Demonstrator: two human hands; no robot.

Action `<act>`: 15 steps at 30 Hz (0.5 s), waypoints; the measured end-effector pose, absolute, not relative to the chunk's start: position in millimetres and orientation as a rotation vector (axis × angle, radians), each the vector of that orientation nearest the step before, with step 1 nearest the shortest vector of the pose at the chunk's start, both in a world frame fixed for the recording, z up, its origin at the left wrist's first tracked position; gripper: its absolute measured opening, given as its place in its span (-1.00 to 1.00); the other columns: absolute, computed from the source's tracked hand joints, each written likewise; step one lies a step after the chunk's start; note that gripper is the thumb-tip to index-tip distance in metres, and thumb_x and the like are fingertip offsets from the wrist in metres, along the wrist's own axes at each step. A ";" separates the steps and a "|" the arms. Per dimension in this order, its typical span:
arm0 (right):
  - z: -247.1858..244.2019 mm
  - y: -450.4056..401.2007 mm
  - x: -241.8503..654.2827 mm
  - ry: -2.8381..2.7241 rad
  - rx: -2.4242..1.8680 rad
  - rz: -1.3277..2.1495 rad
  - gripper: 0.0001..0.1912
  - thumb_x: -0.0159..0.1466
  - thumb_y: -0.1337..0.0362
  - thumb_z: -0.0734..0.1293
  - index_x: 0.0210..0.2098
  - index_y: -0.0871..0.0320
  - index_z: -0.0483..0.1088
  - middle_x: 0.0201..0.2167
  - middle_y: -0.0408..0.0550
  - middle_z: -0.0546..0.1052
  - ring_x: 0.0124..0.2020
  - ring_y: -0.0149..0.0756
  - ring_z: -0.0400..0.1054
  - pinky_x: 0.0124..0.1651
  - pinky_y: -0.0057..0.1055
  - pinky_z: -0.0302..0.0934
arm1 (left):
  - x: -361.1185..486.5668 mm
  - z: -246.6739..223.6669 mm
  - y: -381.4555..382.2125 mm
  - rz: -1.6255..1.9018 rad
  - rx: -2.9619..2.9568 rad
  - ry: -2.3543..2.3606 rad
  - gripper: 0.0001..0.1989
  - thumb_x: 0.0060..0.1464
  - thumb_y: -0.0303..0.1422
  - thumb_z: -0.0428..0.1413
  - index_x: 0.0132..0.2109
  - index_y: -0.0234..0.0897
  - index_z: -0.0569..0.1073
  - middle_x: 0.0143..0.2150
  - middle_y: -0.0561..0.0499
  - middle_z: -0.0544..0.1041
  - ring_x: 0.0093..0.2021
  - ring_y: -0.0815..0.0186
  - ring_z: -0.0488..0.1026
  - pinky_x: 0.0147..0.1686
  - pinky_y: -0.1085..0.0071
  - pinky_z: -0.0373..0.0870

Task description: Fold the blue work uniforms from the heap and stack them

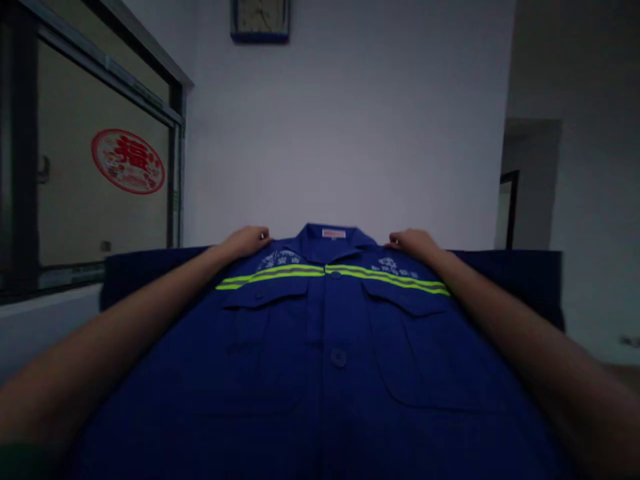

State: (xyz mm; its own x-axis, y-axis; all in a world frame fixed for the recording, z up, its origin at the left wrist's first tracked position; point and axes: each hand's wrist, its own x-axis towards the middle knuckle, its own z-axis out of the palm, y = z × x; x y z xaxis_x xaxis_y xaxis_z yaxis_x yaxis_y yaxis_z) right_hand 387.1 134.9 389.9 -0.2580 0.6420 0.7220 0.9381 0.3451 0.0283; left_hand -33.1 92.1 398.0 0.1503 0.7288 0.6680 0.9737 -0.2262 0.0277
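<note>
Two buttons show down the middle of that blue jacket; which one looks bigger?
The lower button, well below the yellow-green stripes. The upper button sits right by the stripes, nearer the collar, and looks smaller.

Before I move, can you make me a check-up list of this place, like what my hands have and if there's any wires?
Surface: nothing seen under the shirt
Things: blue shirt, spread out, yellow-green stripes across the chest, label inside the collar
Clutter: small blurred thing at far right, can't tell what
Hands: left hand and right hand, fingers pinching one shoulder each
Cables: nothing seen
Surroundings: pale wall, clock up high, window frame and red round sticker at left
</note>
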 end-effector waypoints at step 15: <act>7.2 150.7 338.6 -2.367 -1.579 0.190 -0.54 0.36 0.20 0.15 0.18 0.26 0.30 0.22 0.22 0.31 0.23 -0.09 0.20 0.23 -0.23 0.08 | -2.7 4.7 130.7 -0.241 -2.613 -1.832 -0.46 0.23 -0.10 -0.06 0.30 -0.12 0.21 0.38 -0.15 0.12 0.36 0.04 0.05 0.26 0.02 0.03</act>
